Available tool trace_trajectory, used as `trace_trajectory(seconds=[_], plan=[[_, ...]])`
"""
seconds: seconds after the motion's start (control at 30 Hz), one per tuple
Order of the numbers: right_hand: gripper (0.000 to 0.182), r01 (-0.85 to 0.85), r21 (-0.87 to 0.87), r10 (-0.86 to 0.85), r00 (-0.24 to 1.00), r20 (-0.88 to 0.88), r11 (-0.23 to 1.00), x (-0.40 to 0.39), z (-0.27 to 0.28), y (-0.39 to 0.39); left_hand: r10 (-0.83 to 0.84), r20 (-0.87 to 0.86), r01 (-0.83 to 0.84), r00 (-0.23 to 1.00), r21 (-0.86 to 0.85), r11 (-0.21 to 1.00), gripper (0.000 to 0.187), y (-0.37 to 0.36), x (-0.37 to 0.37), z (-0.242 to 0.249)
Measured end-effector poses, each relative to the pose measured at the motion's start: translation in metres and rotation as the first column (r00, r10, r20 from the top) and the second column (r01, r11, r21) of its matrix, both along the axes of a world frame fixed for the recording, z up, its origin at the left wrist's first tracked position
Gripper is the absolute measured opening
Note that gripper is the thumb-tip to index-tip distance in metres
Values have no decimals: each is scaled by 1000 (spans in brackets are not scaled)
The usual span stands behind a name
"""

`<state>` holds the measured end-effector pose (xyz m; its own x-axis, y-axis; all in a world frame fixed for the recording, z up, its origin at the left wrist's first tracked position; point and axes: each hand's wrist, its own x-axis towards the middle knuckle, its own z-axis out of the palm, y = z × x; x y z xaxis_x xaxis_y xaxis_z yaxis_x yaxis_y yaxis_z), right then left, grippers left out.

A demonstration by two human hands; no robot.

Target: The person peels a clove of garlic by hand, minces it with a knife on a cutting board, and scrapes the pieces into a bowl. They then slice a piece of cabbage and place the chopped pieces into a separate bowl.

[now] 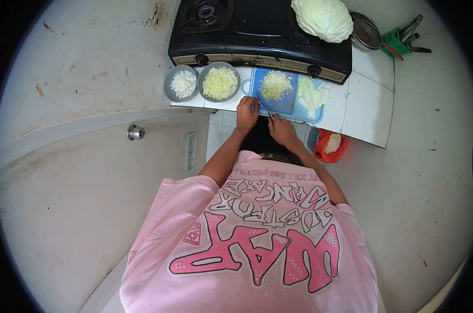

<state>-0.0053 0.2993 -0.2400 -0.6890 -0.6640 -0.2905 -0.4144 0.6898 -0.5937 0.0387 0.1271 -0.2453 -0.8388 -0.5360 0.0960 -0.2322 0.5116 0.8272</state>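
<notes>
My right hand is closed around the handle of a knife, whose blade slants up and left over the near edge of a blue cutting board. Close to the blade's tip is my left hand, fingers curled together; whether they pinch the blade or a small scrap I cannot make out. Finely chopped cabbage lies heaped on the board's middle, with pale cabbage leaves at its right. Left of the board stand a grey bowl of chopped pale-green cabbage and a smaller grey bowl of whiter chopped pieces.
A black gas stove stands behind the board, carrying a large cabbage. To its right are a metal pan and a green basket of utensils. Below the white tiled counter hangs a red bag.
</notes>
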Motion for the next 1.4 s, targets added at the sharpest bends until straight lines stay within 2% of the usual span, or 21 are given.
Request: trace_trajectory(seconds=[0.37,0.57,0.67,0.77,1.07,1.3,1.4], plan=[[35,-14,47,17,998,-54,999,-4,-4,-18,-19,15,19,1000,-17,1000,8,-2,-1,-4],[37,-45,64,51,995,-88,997,-5,-5,7,-9,5,9,1000,4,1000,7,-3,-1,-2],[36,-22,108,27,999,-40,994,-11,3,5,-18,5,18,1000,-13,1000,7,-4,-1,-2],[37,-55,53,57,998,-32,997,-9,3,3,-24,13,24,1000,-25,999,7,-5,0,-1],[36,-49,38,49,999,-4,998,-3,2,-2,-24,16,24,1000,-24,999,9,-4,0,0],[35,-64,47,68,995,-75,997,-4,1,-8,-3,24,3,1000,-10,1000,8,-4,0,-2],[34,-109,62,115,989,-95,992,-9,2,1,-7,86,11,996,-44,999,7,-6,1,-1]])
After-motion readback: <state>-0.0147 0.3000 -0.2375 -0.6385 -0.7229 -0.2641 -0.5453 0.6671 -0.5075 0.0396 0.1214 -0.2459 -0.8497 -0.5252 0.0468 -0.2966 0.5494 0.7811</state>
